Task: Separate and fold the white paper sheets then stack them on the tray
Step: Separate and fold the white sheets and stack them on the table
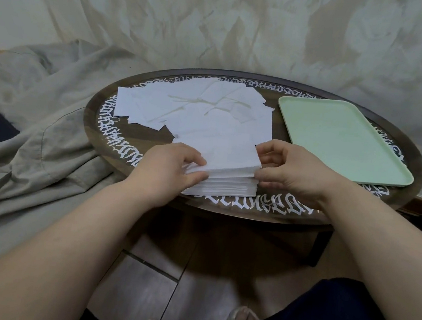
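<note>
We are at the separating step: our left hand [175, 166] pinches the top sheet's left edge off the stack [223, 171] at the near bench [149, 195] edge, our right hand [286, 167] grips its right side, and next we judge it needs lifting clear, folding, then laying on the tray [337, 136] at right.

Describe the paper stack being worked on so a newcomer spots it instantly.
On the round dark table with white lettering, look at the near edge, left of the green tray. The neat stack sits between both hands, unlike the loose sheets scattered behind it.
</note>
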A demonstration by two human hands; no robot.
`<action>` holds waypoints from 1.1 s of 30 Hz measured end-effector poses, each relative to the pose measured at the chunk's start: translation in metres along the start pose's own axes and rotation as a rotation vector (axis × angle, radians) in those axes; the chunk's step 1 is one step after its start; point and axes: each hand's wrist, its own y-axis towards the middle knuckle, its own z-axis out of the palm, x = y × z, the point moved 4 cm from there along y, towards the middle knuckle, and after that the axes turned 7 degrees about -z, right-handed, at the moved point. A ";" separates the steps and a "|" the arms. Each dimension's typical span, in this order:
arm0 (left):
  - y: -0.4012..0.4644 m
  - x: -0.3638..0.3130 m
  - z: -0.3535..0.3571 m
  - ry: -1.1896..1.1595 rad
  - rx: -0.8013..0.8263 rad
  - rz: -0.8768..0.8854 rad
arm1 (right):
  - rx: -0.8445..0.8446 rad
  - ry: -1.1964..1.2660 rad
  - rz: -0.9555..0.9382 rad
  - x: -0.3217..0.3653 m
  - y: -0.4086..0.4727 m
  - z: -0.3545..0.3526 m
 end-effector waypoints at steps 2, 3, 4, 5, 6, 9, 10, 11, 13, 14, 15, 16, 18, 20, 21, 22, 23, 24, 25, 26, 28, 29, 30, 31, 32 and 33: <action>-0.001 0.001 -0.001 -0.025 0.005 -0.044 | -0.006 -0.004 -0.009 0.001 0.000 0.000; -0.001 0.001 -0.001 -0.030 0.013 -0.063 | -0.016 -0.014 -0.014 0.001 0.000 0.000; -0.001 0.001 -0.002 -0.033 0.021 -0.075 | -0.026 -0.026 -0.018 0.001 0.001 -0.001; -0.001 0.001 -0.002 -0.034 0.027 -0.081 | -0.035 -0.036 -0.021 0.001 0.001 -0.001; -0.001 0.001 -0.002 -0.037 0.030 -0.085 | -0.040 -0.044 -0.023 0.001 0.001 -0.002; -0.001 0.001 -0.002 -0.048 0.036 -0.100 | -0.030 -0.097 -0.035 0.003 -0.001 -0.001; -0.001 0.001 -0.002 -0.051 0.036 -0.103 | -0.022 -0.116 -0.042 0.004 -0.002 -0.001; 0.000 0.002 -0.002 -0.054 0.037 -0.107 | -0.018 -0.133 -0.049 0.005 -0.003 0.000; 0.000 0.002 -0.002 -0.068 0.039 -0.120 | -0.021 -0.155 -0.065 0.006 -0.003 0.002; 0.000 0.002 -0.003 -0.073 0.035 -0.124 | -0.026 -0.160 -0.071 0.006 -0.002 0.002; 0.000 0.002 -0.003 -0.074 0.030 -0.124 | -0.030 -0.167 -0.074 0.006 -0.002 0.002; 0.000 0.002 -0.003 -0.073 0.026 -0.123 | -0.036 -0.176 -0.077 0.006 -0.001 0.002; -0.001 0.002 -0.004 -0.085 0.027 -0.120 | -0.055 -0.194 -0.080 0.005 0.000 0.001; -0.001 0.002 -0.004 -0.098 0.035 -0.116 | -0.108 -0.196 -0.079 0.004 0.002 -0.001; -0.001 0.002 -0.004 -0.103 0.039 -0.117 | -0.142 -0.174 -0.072 0.002 0.003 -0.001; -0.001 0.002 -0.004 -0.106 0.043 -0.118 | -0.170 -0.140 -0.059 -0.001 0.004 -0.002; -0.001 0.003 -0.003 -0.107 0.047 -0.117 | -0.188 -0.108 -0.043 -0.003 0.006 -0.003; 0.000 0.003 -0.003 -0.106 0.050 -0.114 | -0.192 -0.085 -0.031 -0.006 0.007 -0.003; 0.000 0.004 -0.002 -0.105 0.052 -0.110 | -0.188 -0.068 -0.019 -0.008 0.008 -0.002; 0.000 0.005 -0.001 -0.105 0.055 -0.106 | -0.179 -0.050 -0.007 -0.009 0.008 -0.001; 0.001 0.006 0.000 -0.100 0.055 -0.097 | -0.170 0.030 0.031 -0.007 0.008 0.003; 0.002 0.006 0.000 -0.095 0.057 -0.091 | -0.178 0.089 0.060 -0.006 0.008 0.005; 0.002 0.007 0.000 -0.090 0.060 -0.082 | -0.191 0.140 0.090 -0.004 0.008 0.006; 0.002 0.007 0.001 -0.084 0.063 -0.073 | -0.206 0.170 0.115 -0.003 0.008 0.006; 0.003 0.007 0.001 -0.076 0.064 -0.063 | -0.214 0.175 0.132 -0.003 0.009 0.006; 0.003 0.007 0.001 -0.067 0.063 -0.057 | -0.209 0.166 0.140 -0.002 0.010 0.006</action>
